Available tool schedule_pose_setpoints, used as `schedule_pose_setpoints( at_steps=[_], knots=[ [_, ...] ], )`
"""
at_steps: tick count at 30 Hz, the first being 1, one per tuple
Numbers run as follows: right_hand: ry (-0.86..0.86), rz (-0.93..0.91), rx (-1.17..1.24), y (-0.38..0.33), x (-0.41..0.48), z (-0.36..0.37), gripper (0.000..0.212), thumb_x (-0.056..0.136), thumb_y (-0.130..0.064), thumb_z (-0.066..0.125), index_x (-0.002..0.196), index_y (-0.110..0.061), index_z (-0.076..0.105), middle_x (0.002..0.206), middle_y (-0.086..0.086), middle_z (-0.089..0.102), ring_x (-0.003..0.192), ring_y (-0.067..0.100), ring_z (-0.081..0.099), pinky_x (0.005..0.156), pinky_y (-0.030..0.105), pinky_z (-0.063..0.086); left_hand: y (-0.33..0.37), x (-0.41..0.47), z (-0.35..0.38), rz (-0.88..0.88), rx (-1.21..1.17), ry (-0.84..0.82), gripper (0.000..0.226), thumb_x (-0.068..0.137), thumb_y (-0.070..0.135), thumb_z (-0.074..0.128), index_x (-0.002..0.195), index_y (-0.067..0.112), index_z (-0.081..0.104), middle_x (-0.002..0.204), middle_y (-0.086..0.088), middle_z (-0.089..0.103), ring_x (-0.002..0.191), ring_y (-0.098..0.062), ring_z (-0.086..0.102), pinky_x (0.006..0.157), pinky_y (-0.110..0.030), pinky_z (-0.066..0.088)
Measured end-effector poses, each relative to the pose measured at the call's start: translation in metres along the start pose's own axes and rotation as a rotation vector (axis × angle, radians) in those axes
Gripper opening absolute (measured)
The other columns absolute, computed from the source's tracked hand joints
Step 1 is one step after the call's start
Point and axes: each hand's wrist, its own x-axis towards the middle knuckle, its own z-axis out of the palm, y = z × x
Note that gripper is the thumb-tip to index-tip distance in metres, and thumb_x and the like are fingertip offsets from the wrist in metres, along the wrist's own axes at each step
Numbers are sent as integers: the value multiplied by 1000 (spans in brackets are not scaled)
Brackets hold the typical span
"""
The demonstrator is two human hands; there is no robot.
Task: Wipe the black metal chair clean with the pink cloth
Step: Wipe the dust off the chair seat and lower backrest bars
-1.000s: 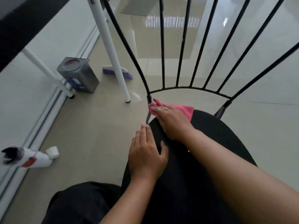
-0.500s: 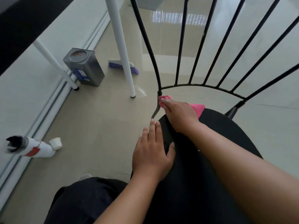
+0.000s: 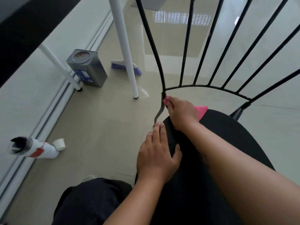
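1. At 9 o'clock in the view, a white bottle (image 3: 37, 149) is lying on its side on the floor. A small white cup (image 3: 59, 144) is sitting just beside it at its 2 o'clock.
2. At 10 o'clock, a grey metal tin (image 3: 86, 68) is standing upright on the floor.
3. At 11 o'clock, a white table leg (image 3: 125, 46) is standing on the tiles. A purple-bristled brush (image 3: 125, 67) is lying behind it.
4. My left hand (image 3: 158, 155) is resting flat at the view's centre. Its fingers are lying straight and together, pointing to 12 o'clock, and it is gripping nothing. It is pressing on the 9 o'clock edge of the seat.
5. The black metal chair (image 3: 227, 143) is filling the view from 12 to 5 o'clock. Its backrest rods are fanning upward from a curved rail.
6. My right hand (image 3: 183, 114) is reaching to 11 o'clock, just above the left hand. Its fingers are bending over the pink cloth (image 3: 202, 110) and gripping it.
7. The cloth is being pressed against the leftmost backrest rod, just below the curved rail. One corner is sticking out at the hand's 3 o'clock, over the rear seat edge.
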Motion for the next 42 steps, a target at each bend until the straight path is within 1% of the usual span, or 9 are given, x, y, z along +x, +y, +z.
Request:
schedule_pose_setpoints(
  at_steps=[5, 8, 10, 19, 23, 25, 27, 30, 42],
  knots=[
    [-124, -69, -10, 11, -4, -16, 30, 101, -30, 39, 118, -26, 63, 109, 4, 70, 101, 27, 61, 87, 40, 49, 1, 0, -4, 18, -12, -24, 81, 92, 59, 29, 156, 15, 4, 163, -3, 10, 144, -19, 24, 111, -33, 30],
    [-120, -273, -33, 21, -31, -26, 31, 101, -31, 42, 126, -34, 59, 135, -13, 55, 131, 15, 41, 108, 34, 26, 1, 0, -3, 17, -10, -2, 82, 91, 59, 30, 156, 14, 10, 162, -5, 17, 141, -20, 31, 108, -33, 35],
    [-132, -315, -102, 27, -36, -27, 33, 101, -34, 39, 131, -38, 53, 142, -16, 47, 136, 13, 30, 110, 32, 18, 1, 0, -1, 14, -5, 17, 82, 89, 59, 30, 156, 13, 14, 161, -6, 22, 139, -21, 35, 106, -34, 38],
    [-65, -216, -13, 24, -17, -20, 24, 98, -32, 48, 114, -33, 65, 110, -8, 62, 104, 16, 53, 93, 33, 37, 1, 0, -3, 18, -4, 6, 82, 90, 59, 27, 156, 14, 10, 161, -5, 19, 140, -20, 32, 106, -33, 38],
    [222, -182, 318, 13, -9, -24, 29, 97, -27, 54, 123, -20, 64, 110, -1, 64, 97, 14, 58, 86, 32, 50, 1, 0, -3, 30, -35, 13, 82, 90, 60, 26, 156, 16, 4, 162, -3, 13, 141, -18, 28, 107, -32, 35],
    [364, -165, 268, 8, -1, -25, 30, 99, -28, 51, 124, -17, 62, 102, -2, 61, 77, 11, 60, 71, 22, 51, 1, -1, -2, 27, -40, 23, 83, 90, 61, 26, 156, 16, 6, 162, -3, 15, 140, -18, 30, 106, -33, 36],
    [414, -113, 103, 3, 3, -20, 28, 100, -28, 49, 121, -15, 64, 94, 2, 59, 65, 16, 60, 60, 30, 53, 0, 0, 0, 21, -41, 22, 83, 89, 61, 26, 156, 16, 9, 162, -3, 17, 139, -19, 32, 105, -34, 37],
    [353, -185, 45, -11, 2, -3, 24, 99, -23, 51, 110, -7, 66, 87, 10, 61, 65, 27, 60, 59, 42, 54, -1, 0, -1, 13, -51, 13, 83, 88, 62, 26, 156, 18, 7, 162, -2, 17, 139, -18, 31, 105, -34, 37],
    [295, -28, 135, -13, 10, -25, 29, 101, -31, 46, 114, -16, 67, 98, 5, 60, 78, 21, 59, 68, 32, 48, 0, -1, -2, 18, -42, 4, 82, 89, 62, 26, 156, 19, 3, 162, 0, 13, 139, -16, 30, 105, -32, 37]
  ],
)
